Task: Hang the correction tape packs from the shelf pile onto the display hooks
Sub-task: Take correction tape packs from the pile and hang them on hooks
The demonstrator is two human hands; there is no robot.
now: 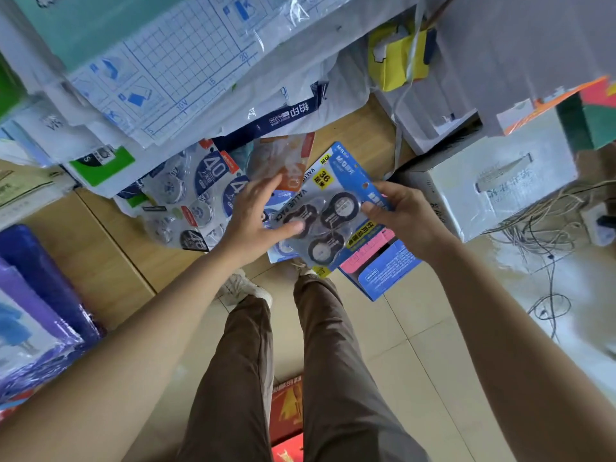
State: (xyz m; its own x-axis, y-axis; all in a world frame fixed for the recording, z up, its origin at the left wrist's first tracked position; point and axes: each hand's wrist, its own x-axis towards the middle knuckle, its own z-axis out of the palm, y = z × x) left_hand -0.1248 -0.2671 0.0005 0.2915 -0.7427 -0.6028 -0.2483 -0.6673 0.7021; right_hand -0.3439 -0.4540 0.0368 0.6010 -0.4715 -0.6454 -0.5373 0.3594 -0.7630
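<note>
The right hand pinched the correction tape pack at its three-o'clock edge. The left hand, fingers spread, touched its nine-o'clock side, with the shelf pile at ten o'clock. That slim edge pinch might let the pack slip.

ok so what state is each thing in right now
blue pack: sealed, held up past the shelf edge
right hand: pinches the pack's right edge
left hand: thumb on the pack, fingers straight over the pile
pile: packs lying loose and overlapped on the shelf
cables: tangled on the floor
</note>
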